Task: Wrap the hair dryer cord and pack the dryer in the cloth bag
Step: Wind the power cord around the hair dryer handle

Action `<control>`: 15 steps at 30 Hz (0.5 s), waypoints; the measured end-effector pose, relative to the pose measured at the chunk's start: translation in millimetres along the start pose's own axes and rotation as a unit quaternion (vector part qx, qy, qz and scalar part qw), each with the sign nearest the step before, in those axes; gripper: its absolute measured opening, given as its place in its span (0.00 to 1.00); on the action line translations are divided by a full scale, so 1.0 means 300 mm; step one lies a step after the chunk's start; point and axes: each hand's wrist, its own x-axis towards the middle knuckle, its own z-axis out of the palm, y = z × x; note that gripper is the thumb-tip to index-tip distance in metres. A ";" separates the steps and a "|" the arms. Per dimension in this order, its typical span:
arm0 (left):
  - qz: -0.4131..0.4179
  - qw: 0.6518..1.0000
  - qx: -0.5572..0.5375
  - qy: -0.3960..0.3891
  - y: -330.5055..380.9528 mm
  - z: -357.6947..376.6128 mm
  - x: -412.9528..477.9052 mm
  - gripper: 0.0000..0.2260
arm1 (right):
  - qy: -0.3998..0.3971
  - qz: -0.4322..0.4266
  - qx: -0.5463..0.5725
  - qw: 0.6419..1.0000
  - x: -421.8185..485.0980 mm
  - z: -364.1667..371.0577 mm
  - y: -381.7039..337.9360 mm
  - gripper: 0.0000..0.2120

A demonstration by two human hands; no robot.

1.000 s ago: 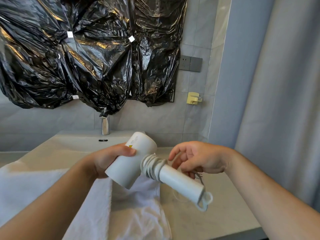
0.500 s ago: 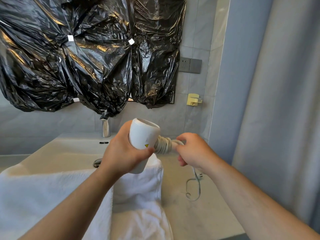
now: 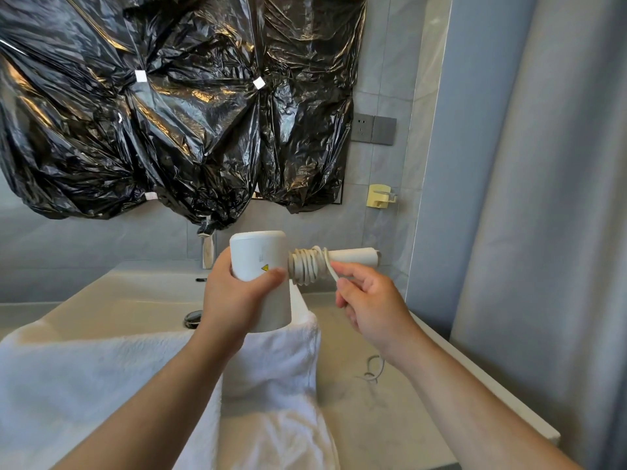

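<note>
My left hand [image 3: 234, 298] grips the barrel of a white hair dryer [image 3: 259, 257], held upright above the counter. The dryer's handle [image 3: 354, 257] points to the right. A pale cord [image 3: 307, 265] is coiled in several turns around the handle next to the barrel. My right hand [image 3: 369, 305] pinches the free run of cord just below the coil. The cord's loose end [image 3: 373, 369] hangs under my right forearm, near the countertop. No cloth bag is recognisable in view.
A white towel [image 3: 101, 385] lies over the front of the basin [image 3: 135, 293] and counter [image 3: 366, 418]. A chrome tap [image 3: 207, 252] stands behind. Black plastic sheeting [image 3: 169, 106] covers the wall above. A socket [image 3: 373, 129], a yellow hook [image 3: 379, 196] and a grey curtain [image 3: 543, 232] are at the right.
The dryer was tipped from slanting down to barrel upright with the handle level. My right hand shifted from the handle down to the free cord below the coil, pulling it taut.
</note>
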 end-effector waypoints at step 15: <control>-0.174 0.930 -0.128 -0.297 0.022 -0.114 0.026 0.44 | -0.230 0.155 0.071 0.958 0.031 -0.145 -0.028 0.05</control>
